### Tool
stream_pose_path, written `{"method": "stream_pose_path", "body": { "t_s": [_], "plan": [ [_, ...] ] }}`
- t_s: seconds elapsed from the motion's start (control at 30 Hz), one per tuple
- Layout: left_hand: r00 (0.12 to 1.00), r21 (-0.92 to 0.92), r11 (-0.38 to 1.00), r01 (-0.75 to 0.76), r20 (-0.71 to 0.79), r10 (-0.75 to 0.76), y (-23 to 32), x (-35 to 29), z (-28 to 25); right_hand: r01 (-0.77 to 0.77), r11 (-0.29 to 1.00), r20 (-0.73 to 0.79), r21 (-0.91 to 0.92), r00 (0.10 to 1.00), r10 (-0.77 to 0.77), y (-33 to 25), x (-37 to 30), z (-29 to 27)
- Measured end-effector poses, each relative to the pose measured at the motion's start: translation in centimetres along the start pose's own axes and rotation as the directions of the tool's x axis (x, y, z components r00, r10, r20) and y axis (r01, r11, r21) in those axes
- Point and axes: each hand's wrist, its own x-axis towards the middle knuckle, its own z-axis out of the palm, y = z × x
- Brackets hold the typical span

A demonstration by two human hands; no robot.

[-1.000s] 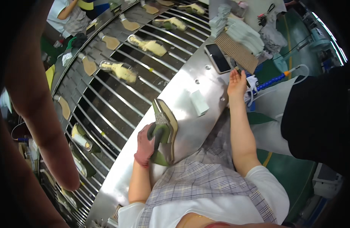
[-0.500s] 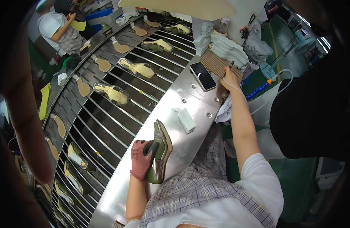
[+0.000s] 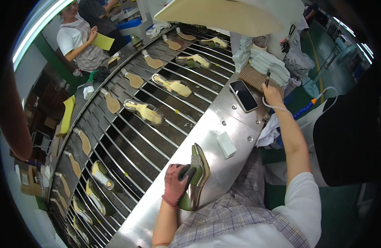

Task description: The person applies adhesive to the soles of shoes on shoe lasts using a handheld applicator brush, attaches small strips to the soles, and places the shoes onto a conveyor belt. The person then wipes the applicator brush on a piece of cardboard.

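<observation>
My left hand (image 3: 176, 182), in a red glove with black fingers, grips a green shoe (image 3: 196, 167) with a metallic band and a glittery strap. The shoe is tilted on its side above the steel ledge, its tan sole edge facing right. My bare right hand (image 3: 273, 96) is at the far right of the ledge, closed around a dark pen-shaped tool (image 3: 268, 77) with a thin clear hose. Under and beside that hand lies ribbed brown cardboard (image 3: 250, 78). A phone (image 3: 243, 96) lies just left of it. A pale block (image 3: 226, 145) rests between both hands.
A curved roller conveyor (image 3: 136, 140) carries insoles (image 3: 112, 102) and several wrapped shoes (image 3: 172, 85). Folded pale cloths (image 3: 269, 64) are stacked behind the cardboard. A cream panel (image 3: 219, 18) overhangs the far end. Across the conveyor a person (image 3: 85, 43) holds a yellow sheet.
The whole view has shifted, so everything appears farther right and lower. My left hand keeps its hold on the shoe. The tool in my right hand now shows more plainly.
</observation>
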Motion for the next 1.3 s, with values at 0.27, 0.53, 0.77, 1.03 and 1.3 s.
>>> {"method": "stream_pose_path", "body": {
  "t_s": [0.27, 0.53, 0.77, 1.03, 1.3],
  "plan": [
    [1.000, 0.034, 0.999, 0.003, -0.012, -0.002, 0.4, -0.1, -0.3, -0.270, 0.865, 0.333, 0.424, 0.934, 0.128, -0.1, 1.5, -0.3],
    [0.999, 0.026, 0.999, 0.020, -0.031, -0.020, 0.2, -0.1, -0.2, 0.089, 0.995, 0.196, 0.042, 0.976, -0.095, -0.2, 1.6, 1.0],
    [0.999, 0.001, 1.000, 0.025, -0.020, -0.025, 0.8, -0.1, -0.2, -0.018, 0.998, -0.157, -0.065, 0.988, 0.008, -3.7, 0.0, -2.7],
    [0.994, 0.130, 0.992, -0.005, 0.109, -0.010, 1.9, 0.4, -1.3, 0.109, 0.960, -0.209, 0.259, 0.976, -0.054, -11.4, -2.7, -8.5],
    [0.916, 0.223, 0.973, -0.055, 0.400, -0.040, 2.6, 2.2, -2.8, -0.159, 0.263, 0.053, 0.952, 0.927, 0.370, -14.2, -3.8, -17.2]
  ]
}}
